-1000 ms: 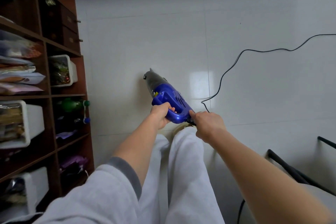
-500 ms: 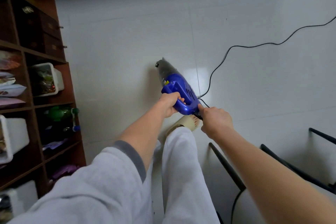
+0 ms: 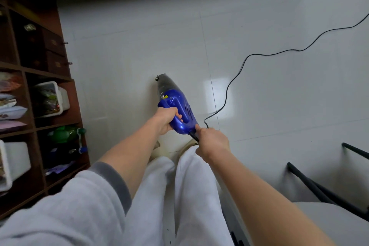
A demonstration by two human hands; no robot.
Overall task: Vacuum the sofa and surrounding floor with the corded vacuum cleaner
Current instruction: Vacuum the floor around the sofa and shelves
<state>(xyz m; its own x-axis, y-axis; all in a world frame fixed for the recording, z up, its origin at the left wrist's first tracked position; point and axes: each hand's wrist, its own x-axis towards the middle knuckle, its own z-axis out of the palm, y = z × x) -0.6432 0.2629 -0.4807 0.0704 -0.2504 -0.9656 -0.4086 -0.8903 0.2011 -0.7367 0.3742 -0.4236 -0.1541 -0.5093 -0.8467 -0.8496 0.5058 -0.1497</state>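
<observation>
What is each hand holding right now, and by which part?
The left hand grips the blue vacuum cleaner by its loop handle. The right hand holds the black cord just where it leaves the vacuum's rear end.

Both arms stretched forward and down, forearms bare, the left sleeve (image 3: pixel 95 189) pushed up near the elbow. Left hand (image 3: pixel 166 120) curled round the handle of the handheld vacuum cleaner (image 3: pixel 177 106), knuckles up, fingers wrapped underneath. Right hand (image 3: pixel 212 142) just behind it, fingers closed, pinching the power cord (image 3: pixel 225 96) where it leaves the rear of the body. Wrists roughly straight, hands close together.
</observation>
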